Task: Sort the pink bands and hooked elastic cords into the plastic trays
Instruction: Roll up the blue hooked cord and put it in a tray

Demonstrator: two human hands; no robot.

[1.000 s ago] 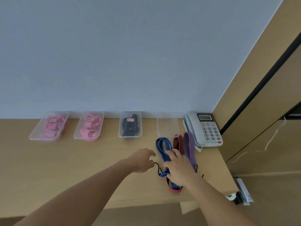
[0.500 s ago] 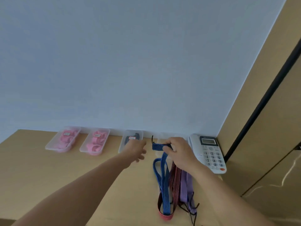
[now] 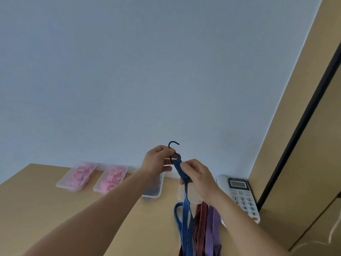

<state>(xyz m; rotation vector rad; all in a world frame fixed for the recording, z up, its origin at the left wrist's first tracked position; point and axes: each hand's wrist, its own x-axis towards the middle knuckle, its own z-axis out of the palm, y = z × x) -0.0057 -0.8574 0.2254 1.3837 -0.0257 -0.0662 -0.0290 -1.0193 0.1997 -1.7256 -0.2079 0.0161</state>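
Observation:
A blue striped elastic cord [image 3: 185,215] is held up above the desk. My left hand [image 3: 158,160] pinches its dark metal hook [image 3: 173,145] at the top. My right hand [image 3: 198,177] grips the band just below the hook, and the rest hangs down in a loop. A red striped cord [image 3: 201,224] and a purple cord [image 3: 214,230] lie on the desk beside it. Two clear trays [image 3: 63,184] [image 3: 99,188] with pink bands stand at the back left. A third tray [image 3: 158,191] with dark items and a fourth clear tray [image 3: 180,194] sit partly behind my arms.
A white desk phone [image 3: 241,194] stands at the back right corner of the wooden desk [image 3: 46,215]. A pale wall rises behind the trays. A tan cabinet panel with a black strip [image 3: 302,115] closes off the right side.
Both hands rose with the blue cord, lifting its hook end well above the trays. My left hand closed on the hook. The camera tilted upward.

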